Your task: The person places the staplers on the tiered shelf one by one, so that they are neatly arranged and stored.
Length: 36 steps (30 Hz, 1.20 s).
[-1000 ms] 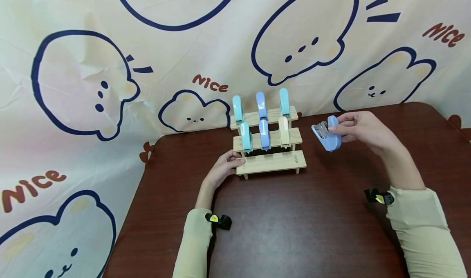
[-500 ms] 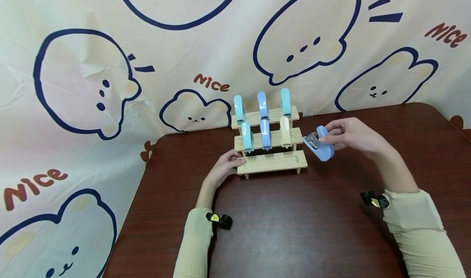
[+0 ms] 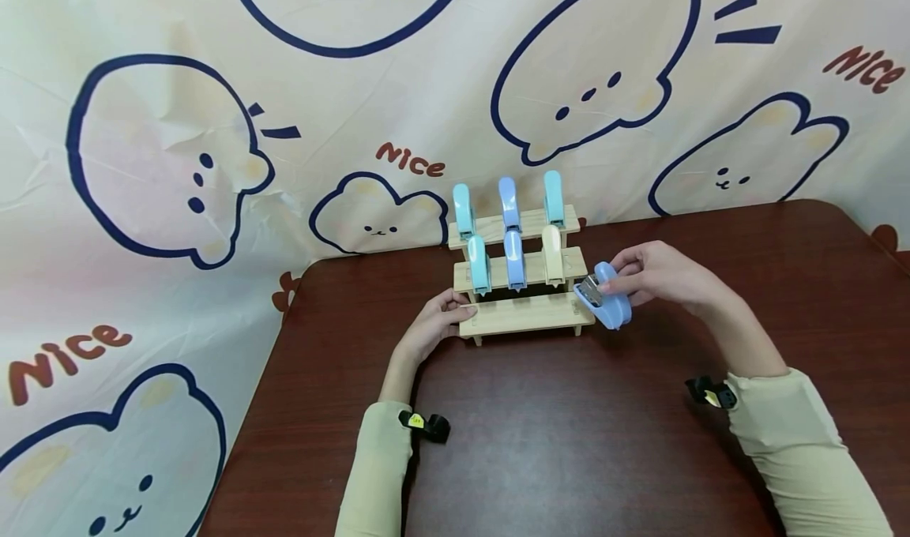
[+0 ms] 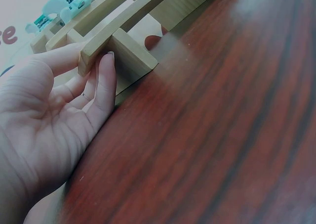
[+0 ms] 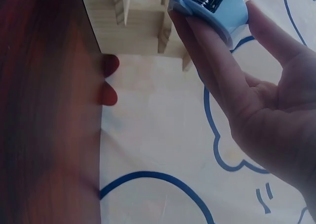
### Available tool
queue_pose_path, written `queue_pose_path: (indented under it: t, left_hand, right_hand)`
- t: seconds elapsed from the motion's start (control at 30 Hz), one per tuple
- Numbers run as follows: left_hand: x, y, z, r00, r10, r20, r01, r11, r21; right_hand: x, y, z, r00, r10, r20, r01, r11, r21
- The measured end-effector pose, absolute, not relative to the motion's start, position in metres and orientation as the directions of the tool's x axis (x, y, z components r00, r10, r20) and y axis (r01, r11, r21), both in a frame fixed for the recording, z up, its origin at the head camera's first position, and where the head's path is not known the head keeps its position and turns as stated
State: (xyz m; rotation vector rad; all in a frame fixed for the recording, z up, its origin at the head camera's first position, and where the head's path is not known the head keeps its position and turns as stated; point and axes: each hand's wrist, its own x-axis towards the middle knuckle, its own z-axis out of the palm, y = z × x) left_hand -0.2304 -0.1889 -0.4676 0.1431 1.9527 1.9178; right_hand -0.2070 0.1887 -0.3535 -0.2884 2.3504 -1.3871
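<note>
A three-tier wooden display rack point(image 3: 526, 316) stands near the back of the table. My left hand point(image 3: 429, 328) grips the left end of its lowest shelf, thumb over the top; the left wrist view shows that hand point(image 4: 54, 105) at the shelf end. My right hand point(image 3: 668, 278) pinches a small light-blue stapler point(image 3: 615, 309) between thumb and fingers, tilted, its metal inside showing. It overlaps the right end of the lowest shelf in the head view. In the right wrist view the stapler point(image 5: 232, 14) sits between thumb and fingertips.
On the middle shelf stand a teal stapler point(image 3: 479, 265), a blue stapler point(image 3: 514, 260) and a cream stapler point(image 3: 552, 254). The top shelf bears two teal ones and a periwinkle stapler point(image 3: 509, 204). A printed cloth point(image 3: 398, 87) hangs behind the dark wooden table point(image 3: 554, 442).
My right hand has carried the blue stapler left and toward me, from right of the rack to the lowest shelf's right end. My left hand keeps its hold on the rack.
</note>
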Motion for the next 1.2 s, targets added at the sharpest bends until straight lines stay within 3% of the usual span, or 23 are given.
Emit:
queue_pose_path:
  t: [0.83,1.2]
  left_hand:
    - [-0.231,-0.188,-0.467,-0.917,0.33,-0.225,-0.218,0.059,0.974]
    - [-0.23,-0.188,-0.467,-0.918,0.336,-0.209,-0.201,0.057,0.978]
  right_hand:
    - [-0.207,0.157,-0.371,-0.892,-0.35,-0.287,0.085,0.493,-0.866]
    - [-0.201,0.142,-0.374,-0.919,-0.294,-0.263,0.079,0.515,-0.853]
